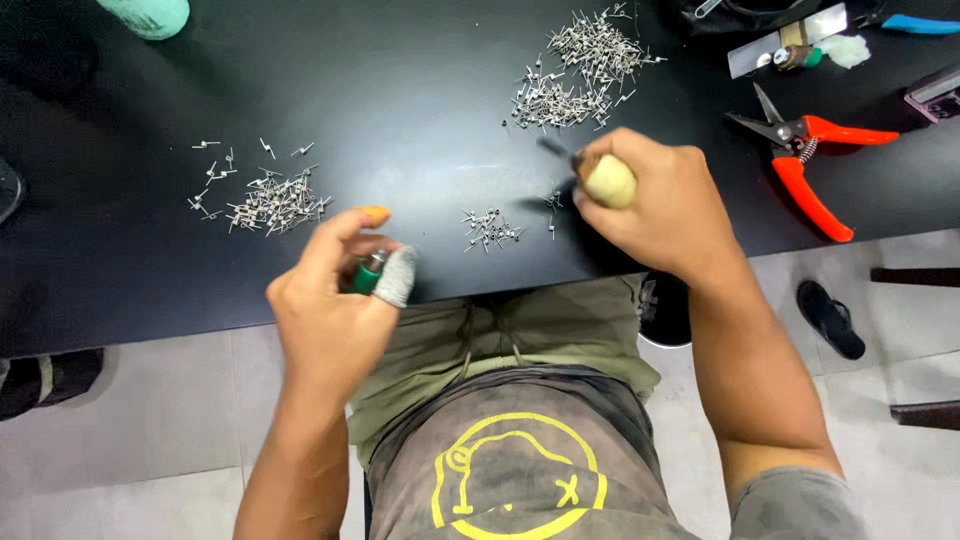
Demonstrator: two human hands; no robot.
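Observation:
My left hand (335, 300) holds a small green lighter (368, 275) over the front edge of the black table (400, 90); its thumb wears a grey cloth cot and a fingertip an orange one. My right hand (660, 205) grips a pale, wooden-handled tool (605, 180) whose dark tip points up-left at the table. A small cluster of tiny metal coils (490, 228) lies between my hands. A larger pile of coils (275, 200) lies to the left, and another big pile (580, 65) sits at the back.
Red-handled cutters (805, 165) lie at the right. A teal object (150, 15) sits at the back left. Tools and a white tuft (845, 50) are at the back right. A black sandal (830, 318) lies on the tiled floor.

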